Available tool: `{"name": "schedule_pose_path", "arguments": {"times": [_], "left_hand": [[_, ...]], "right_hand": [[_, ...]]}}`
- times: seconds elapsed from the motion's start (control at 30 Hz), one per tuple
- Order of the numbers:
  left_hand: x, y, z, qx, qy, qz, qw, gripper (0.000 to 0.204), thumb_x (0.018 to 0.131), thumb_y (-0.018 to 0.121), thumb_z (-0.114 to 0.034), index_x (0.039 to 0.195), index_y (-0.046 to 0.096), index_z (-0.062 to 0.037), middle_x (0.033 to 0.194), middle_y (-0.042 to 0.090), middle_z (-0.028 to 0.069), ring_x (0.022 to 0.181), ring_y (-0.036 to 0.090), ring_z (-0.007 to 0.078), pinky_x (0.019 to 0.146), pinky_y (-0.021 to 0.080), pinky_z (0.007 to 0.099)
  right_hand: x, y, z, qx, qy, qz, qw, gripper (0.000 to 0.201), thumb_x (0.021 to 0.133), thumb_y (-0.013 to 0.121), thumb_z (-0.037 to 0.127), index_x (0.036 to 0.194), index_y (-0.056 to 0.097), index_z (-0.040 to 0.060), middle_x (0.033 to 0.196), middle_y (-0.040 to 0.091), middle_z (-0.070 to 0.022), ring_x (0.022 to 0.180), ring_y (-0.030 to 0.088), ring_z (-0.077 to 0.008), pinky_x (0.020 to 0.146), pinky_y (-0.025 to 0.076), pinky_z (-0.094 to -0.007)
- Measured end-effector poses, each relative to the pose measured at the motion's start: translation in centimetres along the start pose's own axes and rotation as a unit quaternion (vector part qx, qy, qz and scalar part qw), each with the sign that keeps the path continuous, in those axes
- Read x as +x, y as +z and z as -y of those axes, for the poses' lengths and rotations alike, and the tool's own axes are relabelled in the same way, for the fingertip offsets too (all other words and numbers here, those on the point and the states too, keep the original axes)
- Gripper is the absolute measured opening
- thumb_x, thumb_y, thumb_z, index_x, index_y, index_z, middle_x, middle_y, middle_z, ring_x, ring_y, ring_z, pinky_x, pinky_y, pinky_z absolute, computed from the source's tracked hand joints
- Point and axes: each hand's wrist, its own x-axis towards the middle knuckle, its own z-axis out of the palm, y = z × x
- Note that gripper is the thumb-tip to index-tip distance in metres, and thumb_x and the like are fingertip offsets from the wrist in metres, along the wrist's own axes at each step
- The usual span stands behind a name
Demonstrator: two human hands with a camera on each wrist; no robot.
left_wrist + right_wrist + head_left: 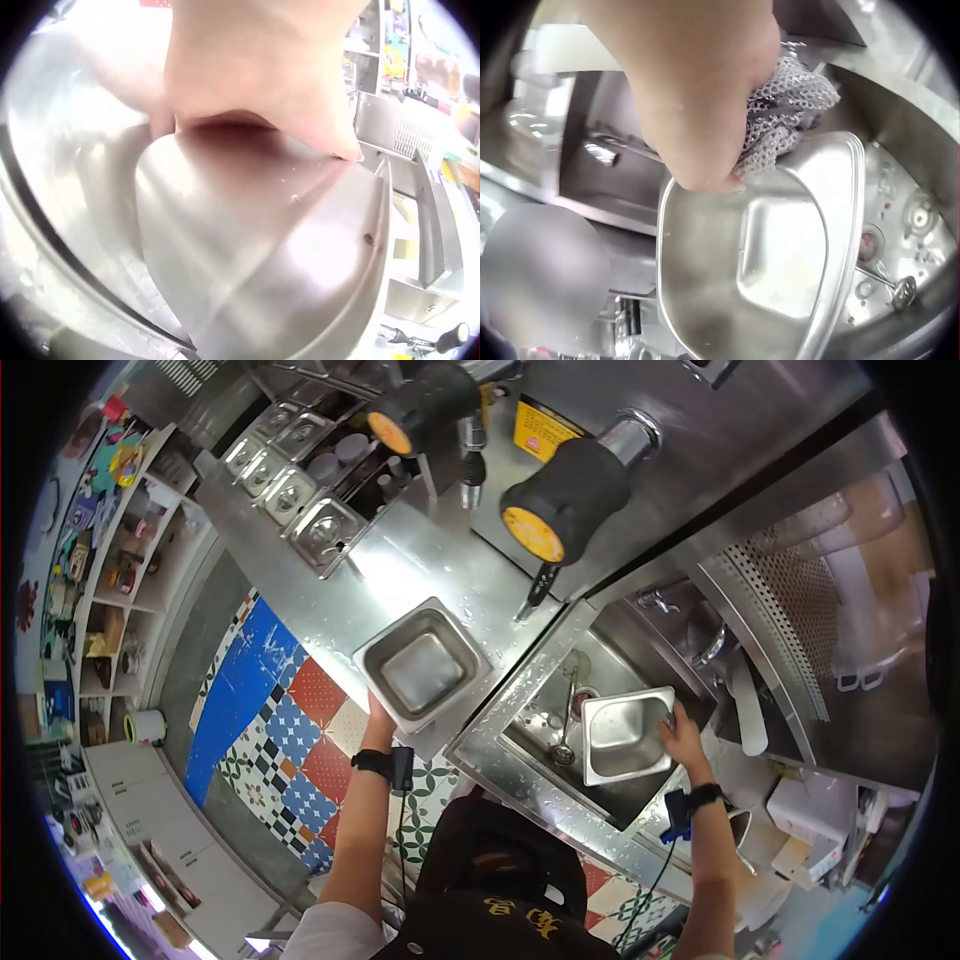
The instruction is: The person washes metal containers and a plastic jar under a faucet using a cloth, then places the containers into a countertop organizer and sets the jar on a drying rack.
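In the head view my left hand (378, 720) grips a deep rectangular steel food pan (422, 665) at its near left side, by the counter's front edge. The left wrist view shows this hand (259, 75) against the pan's smooth outer wall (225, 217). Over the sink, my right hand (683, 740) holds a second steel pan (628, 736) by its right rim, the pan's hollow facing up. Up close, the right hand (697, 112) has its thumb at this pan's rim, and a silvery mesh scrubber (791, 101) is bunched between hand and pan.
A long-handled ladle (563, 750) lies in the wet sink beside the drain. Black tap heads (570, 500) overhang the counter. Lidded steel containers (325, 532) line its far left. A perforated steel panel (780, 610) and a faucet (712, 645) stand right of the sink.
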Motion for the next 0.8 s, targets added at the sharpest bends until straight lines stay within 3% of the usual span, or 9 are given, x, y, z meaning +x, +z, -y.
{"name": "schedule_pose_path", "arguments": {"times": [0.07,0.13,0.17,0.3,0.4,0.5,0.57,0.67,0.8], "left_hand": [[-0.6,0.6,-1.4,-0.072,-0.033,-0.016,0.997,0.044,0.093,0.036,-0.035,0.120,0.047,-0.0024,0.109,0.056,0.0112,0.097,0.056,0.0243,0.086,0.047,0.0347],[-1.3,1.5,-3.2,0.041,0.029,-0.048,0.998,0.038,0.092,0.044,-0.029,0.117,0.048,-0.0021,0.104,0.057,0.0074,0.092,0.056,0.0191,0.083,0.046,0.0293],[-1.2,1.1,-3.7,0.037,0.025,-0.074,0.996,0.037,0.091,0.044,-0.028,0.117,0.048,-0.0016,0.105,0.056,0.0078,0.095,0.055,0.0185,0.085,0.045,0.0293],[-5.4,1.6,-6.2,0.122,0.117,-0.194,0.966,0.032,0.091,0.045,-0.021,0.115,0.048,0.0001,0.110,0.052,0.0092,0.102,0.050,0.0175,0.089,0.040,0.0301],[-10.3,4.9,-7.1,0.317,0.304,-0.293,0.849,0.026,0.090,0.045,-0.013,0.112,0.048,0.0005,0.112,0.051,0.0110,0.105,0.049,0.0183,0.091,0.039,0.0308],[-14.7,10.0,-6.8,0.335,0.338,-0.093,0.875,0.022,0.088,0.042,-0.005,0.108,0.046,0.0001,0.105,0.053,0.0120,0.100,0.051,0.0186,0.087,0.041,0.0314],[-17.2,15.3,-6.4,0.246,0.119,0.169,0.947,0.035,0.088,0.049,-0.018,0.117,0.040,-0.0024,0.117,0.048,0.0144,0.108,0.048,0.0217,0.090,0.041,0.0362],[-18.7,19.0,-1.8,0.074,-0.162,0.400,0.899,0.094,0.075,0.061,-0.053,0.140,0.011,-0.0083,0.138,0.029,0.0143,0.124,0.035,0.0241,0.099,0.033,0.0380],[-18.1,18.0,2.4,0.017,-0.349,0.365,0.863,0.106,0.064,0.069,-0.055,0.140,0.014,-0.0070,0.137,0.030,0.0101,0.123,0.037,0.0189,0.101,0.032,0.0346]], "right_hand": [[1.7,1.3,-2.2,0.040,0.010,0.041,0.998,0.048,0.077,0.060,0.020,0.118,0.039,0.0047,0.079,0.058,-0.0228,0.075,0.058,-0.0413,0.065,0.045,-0.0438],[2.5,1.3,-1.0,0.097,0.067,0.094,0.989,0.055,0.076,0.062,0.018,0.123,0.037,0.0038,0.087,0.057,-0.0209,0.084,0.057,-0.0352,0.073,0.046,-0.0366],[2.4,2.5,-2.1,0.141,0.023,0.071,0.987,0.057,0.077,0.064,0.014,0.125,0.035,0.0012,0.099,0.055,-0.0173,0.093,0.055,-0.0252,0.079,0.044,-0.0315],[1.8,1.0,2.9,0.341,0.133,0.127,0.922,0.059,0.078,0.063,0.007,0.128,0.033,-0.0035,0.117,0.049,-0.0120,0.101,0.050,-0.0163,0.088,0.040,-0.0272],[0.7,1.1,3.5,0.430,0.183,0.135,0.874,0.063,0.077,0.064,0.006,0.130,0.031,-0.0033,0.119,0.048,-0.0110,0.102,0.050,-0.0168,0.090,0.038,-0.0266],[0.2,0.4,4.6,0.468,0.150,0.158,0.857,0.069,0.075,0.064,0.005,0.133,0.028,-0.0028,0.118,0.050,-0.0096,0.105,0.048,-0.0151,0.092,0.037,-0.0261],[-0.4,-1.2,7.6,0.493,0.192,0.156,0.834,0.072,0.075,0.064,0.004,0.135,0.026,-0.0024,0.116,0.051,-0.0081,0.106,0.048,-0.0141,0.094,0.034,-0.0256],[-0.8,-2.3,9.7,0.466,0.165,0.227,0.839,0.074,0.075,0.064,0.004,0.136,0.024,-0.0029,0.119,0.049,-0.0086,0.110,0.045,-0.0151,0.097,0.030,-0.0265],[-1.5,-3.7,11.8,0.354,-0.009,0.207,0.912,0.068,0.078,0.063,0.009,0.135,0.026,0.0002,0.120,0.048,-0.0104,0.116,0.039,-0.0178,0.100,0.027,-0.0275]]}}
